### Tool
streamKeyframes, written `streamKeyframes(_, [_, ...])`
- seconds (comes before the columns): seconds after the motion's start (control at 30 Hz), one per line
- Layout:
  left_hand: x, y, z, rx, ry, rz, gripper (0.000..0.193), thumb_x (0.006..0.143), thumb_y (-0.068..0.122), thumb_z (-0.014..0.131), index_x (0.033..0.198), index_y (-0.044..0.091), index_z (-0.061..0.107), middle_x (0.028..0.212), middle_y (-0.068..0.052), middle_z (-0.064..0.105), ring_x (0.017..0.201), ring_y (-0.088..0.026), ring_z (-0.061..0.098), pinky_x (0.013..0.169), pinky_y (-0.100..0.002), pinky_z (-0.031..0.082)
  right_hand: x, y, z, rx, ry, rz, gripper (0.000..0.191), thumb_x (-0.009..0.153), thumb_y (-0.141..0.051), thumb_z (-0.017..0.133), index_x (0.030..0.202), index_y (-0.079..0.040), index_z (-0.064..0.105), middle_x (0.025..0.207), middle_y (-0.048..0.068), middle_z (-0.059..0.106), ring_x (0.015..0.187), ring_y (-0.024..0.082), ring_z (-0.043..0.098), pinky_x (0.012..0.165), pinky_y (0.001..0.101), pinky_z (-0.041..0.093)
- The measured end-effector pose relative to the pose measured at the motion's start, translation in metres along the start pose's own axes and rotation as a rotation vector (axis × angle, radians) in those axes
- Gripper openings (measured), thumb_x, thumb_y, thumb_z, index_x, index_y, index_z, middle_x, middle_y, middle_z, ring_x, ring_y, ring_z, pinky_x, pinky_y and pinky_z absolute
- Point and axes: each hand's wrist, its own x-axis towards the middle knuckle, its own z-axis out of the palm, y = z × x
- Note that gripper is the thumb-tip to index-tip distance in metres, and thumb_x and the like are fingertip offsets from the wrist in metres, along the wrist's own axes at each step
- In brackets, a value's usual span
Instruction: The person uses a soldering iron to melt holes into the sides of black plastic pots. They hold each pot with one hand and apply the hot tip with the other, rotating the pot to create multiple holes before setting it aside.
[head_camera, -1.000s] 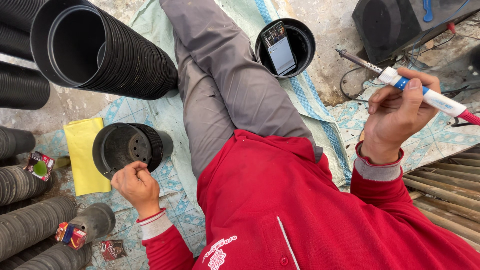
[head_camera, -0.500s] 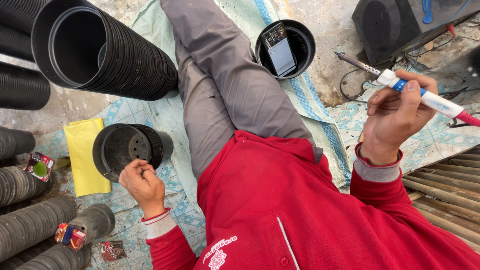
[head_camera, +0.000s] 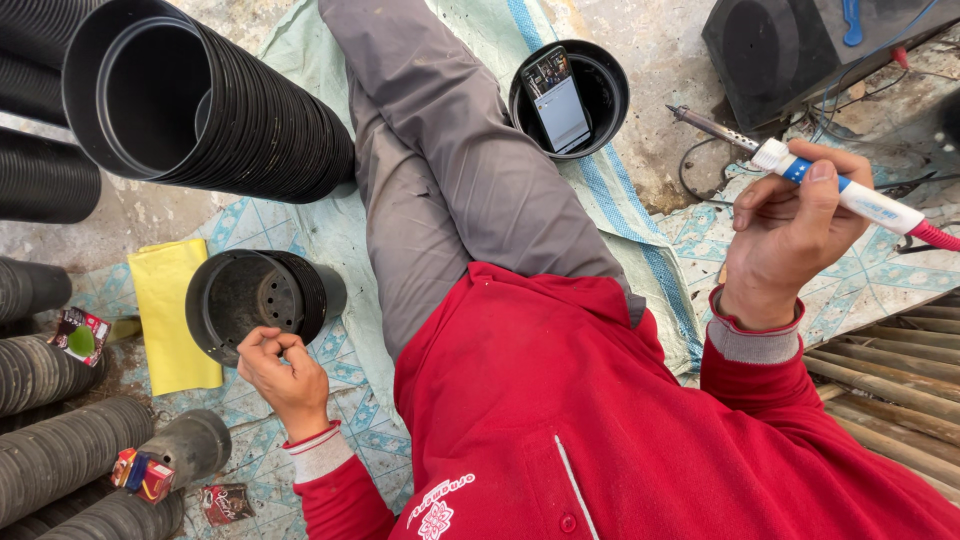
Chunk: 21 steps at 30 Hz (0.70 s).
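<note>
Two hands to enter, you said. What goes first?

Item one: your left hand (head_camera: 285, 375), near left. Thumb and fingertips are pressed together in a pinch at the near rim of the short stack of black nursery pots (head_camera: 255, 300). I cannot tell whether it nips the rim itself or something small against it.

Any change on that entry?

Yes. A second ago the hand sat lower and clear of the stack. It has since travelled up to the rim, so you are now in contact with the pots. The stack has not shifted: it lies on its side on the patterned mat (head_camera: 350, 375), mouth toward you, just right of the yellow cloth (head_camera: 170, 310).

Item two?

Your right hand (head_camera: 790, 235), far right, is closed around the white-and-blue handle of a soldering iron (head_camera: 850, 195). Its metal tip points far and left. No change there: it is held raised as before, well apart from the pot stack, with your legs between them.

Sundries?

One long stack of pots (head_camera: 200, 100) at far left. One single pot (head_camera: 610, 75) at the far side holds a phone (head_camera: 558, 98).
</note>
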Motion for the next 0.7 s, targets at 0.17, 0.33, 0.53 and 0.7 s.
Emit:
streamKeyframes(0.17, [0.001, 0.000, -0.001, -0.036, -0.018, -0.014, 0.022, 0.098, -0.005, 0.048, 0.119, 0.001, 0.046, 0.081, -0.004, 0.062, 0.096, -0.025, 0.053, 0.110, -0.046, 0.031, 0.001, 0.001, -0.001, 0.002, -0.009, -0.013, 0.026, 0.124, -0.021, 0.053, 0.117, 0.004, 0.057, 0.073, 0.014, 0.055, 0.056, 0.020, 0.056, 0.048, 0.0306, 0.043])
streamKeyframes(0.33, [0.000, -0.001, 0.000, -0.048, -0.020, -0.030, 0.027, 0.098, -0.006, 0.047, 0.123, 0.002, 0.041, 0.083, -0.004, 0.063, 0.095, -0.025, 0.053, 0.108, -0.045, 0.031, 0.001, 0.001, -0.002, 0.013, -0.006, -0.010, 0.025, 0.124, -0.021, 0.054, 0.118, 0.004, 0.057, 0.074, 0.014, 0.055, 0.056, 0.020, 0.057, 0.048, 0.0308, 0.044])
streamKeyframes(0.53, [-0.001, -0.003, 0.003, -0.131, -0.026, -0.023, 0.027, 0.099, -0.005, 0.047, 0.121, 0.001, 0.033, 0.093, -0.008, 0.060, 0.092, -0.022, 0.057, 0.108, -0.044, 0.032, 0.001, 0.001, -0.001, 0.018, 0.002, -0.004, 0.024, 0.123, -0.020, 0.054, 0.118, 0.004, 0.057, 0.072, 0.013, 0.054, 0.055, 0.020, 0.055, 0.047, 0.0298, 0.042])
streamKeyframes(0.7, [-0.003, 0.000, 0.011, -0.222, -0.043, -0.045, 0.031, 0.096, -0.005, 0.046, 0.121, 0.002, 0.030, 0.093, -0.012, 0.057, 0.087, -0.022, 0.057, 0.100, -0.042, 0.040, 0.001, 0.002, 0.000, 0.035, 0.007, 0.008, 0.024, 0.123, -0.019, 0.054, 0.117, 0.004, 0.057, 0.074, 0.014, 0.055, 0.055, 0.020, 0.055, 0.047, 0.0292, 0.041])
